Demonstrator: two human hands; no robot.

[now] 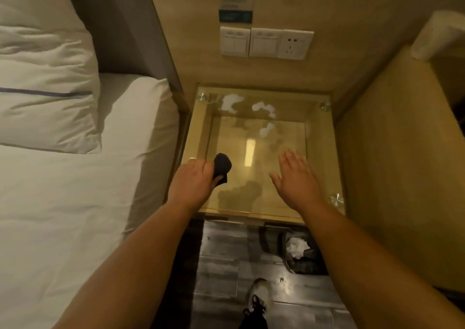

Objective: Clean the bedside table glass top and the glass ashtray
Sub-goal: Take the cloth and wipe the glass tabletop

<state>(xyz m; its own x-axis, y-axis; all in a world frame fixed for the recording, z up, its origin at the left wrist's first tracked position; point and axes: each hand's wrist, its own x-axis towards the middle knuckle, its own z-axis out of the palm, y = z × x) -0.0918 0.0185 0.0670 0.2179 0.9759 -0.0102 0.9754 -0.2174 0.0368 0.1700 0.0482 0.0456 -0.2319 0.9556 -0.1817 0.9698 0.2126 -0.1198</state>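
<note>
The bedside table's square glass top [317,152] lies below me, with metal studs at its corners. White foam patches [230,102] sit along its far side. My left hand [193,182] hovers over the near left part of the glass and grips a dark bunched cloth [222,166]. My right hand [297,177] is flat, fingers spread, palm down over the near right part of the glass, holding nothing. No ashtray is in view.
A bed with white sheets and pillows [63,127] runs along the left. Wall switches and a socket [266,43] are behind the table. A wooden panel [402,165] stands on the right. A bin with crumpled paper [299,249] is on the dark floor.
</note>
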